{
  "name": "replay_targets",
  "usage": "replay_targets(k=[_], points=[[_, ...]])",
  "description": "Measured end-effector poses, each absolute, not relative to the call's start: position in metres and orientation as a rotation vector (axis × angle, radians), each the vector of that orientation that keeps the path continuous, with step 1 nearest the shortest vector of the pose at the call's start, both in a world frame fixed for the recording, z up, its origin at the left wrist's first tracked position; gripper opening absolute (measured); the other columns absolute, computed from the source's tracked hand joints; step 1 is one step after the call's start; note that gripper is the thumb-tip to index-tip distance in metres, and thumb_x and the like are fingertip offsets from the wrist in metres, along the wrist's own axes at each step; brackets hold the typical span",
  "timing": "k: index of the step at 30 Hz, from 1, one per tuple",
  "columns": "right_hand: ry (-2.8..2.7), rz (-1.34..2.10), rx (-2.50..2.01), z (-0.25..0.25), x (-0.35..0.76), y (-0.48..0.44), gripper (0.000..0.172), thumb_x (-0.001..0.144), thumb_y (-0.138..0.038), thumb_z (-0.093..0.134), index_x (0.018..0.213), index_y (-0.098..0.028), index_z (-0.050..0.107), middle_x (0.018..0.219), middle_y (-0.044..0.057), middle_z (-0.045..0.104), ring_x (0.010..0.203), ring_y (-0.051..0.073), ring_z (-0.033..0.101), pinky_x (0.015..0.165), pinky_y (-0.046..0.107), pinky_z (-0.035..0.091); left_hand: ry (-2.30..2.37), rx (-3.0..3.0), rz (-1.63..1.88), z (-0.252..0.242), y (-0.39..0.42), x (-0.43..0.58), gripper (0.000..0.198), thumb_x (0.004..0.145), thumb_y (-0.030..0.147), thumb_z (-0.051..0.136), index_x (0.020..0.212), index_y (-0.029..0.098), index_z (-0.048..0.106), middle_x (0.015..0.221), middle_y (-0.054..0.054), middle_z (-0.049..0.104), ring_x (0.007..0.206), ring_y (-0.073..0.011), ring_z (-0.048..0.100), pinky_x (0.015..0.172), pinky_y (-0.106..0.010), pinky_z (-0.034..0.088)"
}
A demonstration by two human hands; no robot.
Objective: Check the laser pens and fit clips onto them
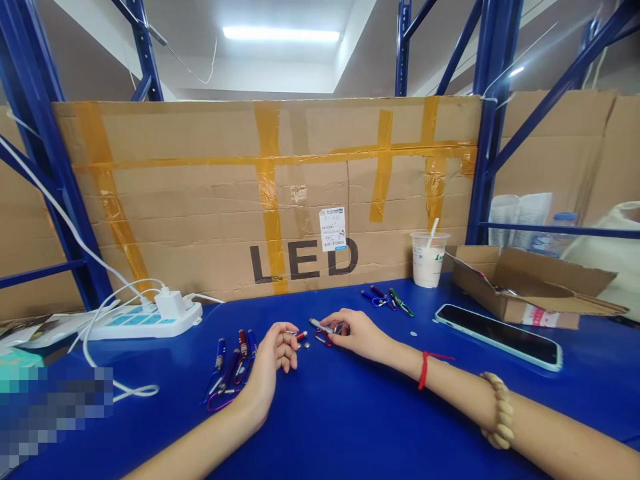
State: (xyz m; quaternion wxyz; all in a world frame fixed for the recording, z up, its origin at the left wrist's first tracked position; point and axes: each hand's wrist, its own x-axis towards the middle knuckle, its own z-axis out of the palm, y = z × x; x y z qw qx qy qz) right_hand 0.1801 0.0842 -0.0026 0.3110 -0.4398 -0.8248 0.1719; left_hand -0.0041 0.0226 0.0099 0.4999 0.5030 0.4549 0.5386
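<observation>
My left hand [277, 353] rests on the blue table [350, 413] with its fingers curled around a small red keychain flashlight part [301, 335]. My right hand [356, 333] pinches a slim silver keychain flashlight [320, 327] with a red clip, close to the left hand. A tiny round button cell [307, 345] lies between the two hands. Left of my left hand lies a bunch of several coloured keychain flashlights [233, 363]. A few more keychain flashlights [385, 299] lie farther back on the right.
A big taped cardboard box [210, 200] marked LED stands along the back. A white power strip [150, 323] with a charger and cable is at left. A plastic cup [428, 259], an open carton [525, 283] and a phone [497, 335] lie at right.
</observation>
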Motion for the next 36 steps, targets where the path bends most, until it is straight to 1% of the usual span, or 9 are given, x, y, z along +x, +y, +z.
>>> replay_targets(k=[7, 12, 19, 23, 26, 28, 29, 32, 36], points=[[-2.153, 0.413, -1.188, -0.001, 0.177, 0.083, 0.024, 0.068, -0.018, 0.061, 0.089, -0.017, 0.072, 0.076, 0.003, 0.066, 0.060, 0.012, 0.056, 0.058, 0.022, 0.045, 1.086, 1.214, 1.318, 0.010, 0.022, -0.004, 0.029, 0.073, 0.043, 0.035, 0.076, 0.017, 0.049, 0.061, 0.002, 0.049, 0.046, -0.0101, 0.046, 0.046, -0.022, 0.031], [-2.026, 0.297, -1.115, 0.005, 0.184, 0.087, 0.024, 0.074, -0.023, 0.057, 0.092, -0.017, 0.072, 0.080, 0.006, 0.065, 0.063, 0.013, 0.057, 0.062, 0.025, 0.046, 1.096, 1.190, 1.332, 0.010, 0.022, -0.004, 0.028, 0.074, 0.043, 0.037, 0.075, 0.017, 0.049, 0.059, 0.003, 0.048, 0.046, -0.0092, 0.044, 0.047, -0.021, 0.031], [-1.990, 0.250, -1.236, 0.001, 0.199, 0.103, 0.024, 0.074, -0.026, 0.057, 0.089, -0.016, 0.072, 0.079, 0.007, 0.067, 0.066, 0.017, 0.060, 0.064, 0.028, 0.047, 1.039, 1.448, 1.212, 0.010, 0.015, 0.003, 0.033, 0.077, 0.043, 0.036, 0.060, 0.017, 0.049, 0.050, 0.002, 0.042, 0.044, -0.0104, 0.038, 0.048, -0.024, 0.028], [-2.142, 0.322, -1.269, -0.005, 0.200, 0.107, 0.023, 0.073, -0.026, 0.057, 0.088, -0.020, 0.073, 0.082, 0.005, 0.070, 0.066, 0.018, 0.060, 0.062, 0.027, 0.046, 1.219, 1.813, 1.091, 0.009, 0.011, 0.001, 0.029, 0.081, 0.035, 0.037, 0.061, 0.019, 0.050, 0.048, 0.001, 0.046, 0.055, -0.0157, 0.046, 0.062, -0.027, 0.034], [-2.174, 0.313, -1.256, -0.007, 0.197, 0.105, 0.026, 0.073, -0.029, 0.056, 0.093, -0.021, 0.072, 0.086, 0.005, 0.069, 0.066, 0.017, 0.059, 0.060, 0.026, 0.045, 1.570, 2.109, 1.110, 0.009, 0.018, -0.009, 0.014, 0.078, 0.027, 0.044, 0.078, 0.022, 0.057, 0.069, -0.002, 0.060, 0.079, -0.0222, 0.051, 0.079, -0.035, 0.032], [-2.186, 0.303, -1.251, -0.006, 0.195, 0.102, 0.026, 0.074, -0.030, 0.056, 0.093, -0.021, 0.071, 0.087, 0.005, 0.068, 0.065, 0.016, 0.058, 0.058, 0.026, 0.044, 1.758, 2.267, 1.025, 0.006, 0.026, -0.018, 0.021, 0.075, 0.024, 0.049, 0.093, 0.024, 0.057, 0.096, -0.005, 0.060, 0.094, -0.0253, 0.049, 0.085, -0.039, 0.029], [-2.189, 0.295, -1.252, -0.005, 0.194, 0.100, 0.026, 0.074, -0.031, 0.056, 0.092, -0.021, 0.071, 0.086, 0.004, 0.067, 0.064, 0.015, 0.057, 0.057, 0.026, 0.043, 1.823, 2.311, 0.938, 0.005, 0.030, -0.021, 0.023, 0.075, 0.023, 0.048, 0.096, 0.024, 0.057, 0.100, -0.006, 0.059, 0.096, -0.0261, 0.048, 0.086, -0.040, 0.028], [-2.190, 0.266, -1.251, -0.002, 0.193, 0.095, 0.023, 0.075, -0.030, 0.055, 0.089, -0.022, 0.071, 0.086, 0.003, 0.066, 0.063, 0.014, 0.056, 0.056, 0.025, 0.042, 1.872, 2.405, 0.728, 0.000, 0.037, -0.027, 0.021, 0.082, 0.025, 0.041, 0.095, 0.022, 0.058, 0.097, -0.009, 0.059, 0.096, -0.0278, 0.048, 0.084, -0.041, 0.029], [-2.197, 0.265, -1.255, 0.001, 0.190, 0.090, 0.022, 0.075, -0.030, 0.054, 0.088, -0.023, 0.071, 0.087, 0.003, 0.065, 0.062, 0.014, 0.056, 0.056, 0.025, 0.041, 1.796, 2.464, 0.745, -0.002, 0.037, -0.024, 0.022, 0.086, 0.028, 0.038, 0.089, 0.021, 0.058, 0.093, -0.009, 0.061, 0.091, -0.0276, 0.048, 0.081, -0.041, 0.029]])
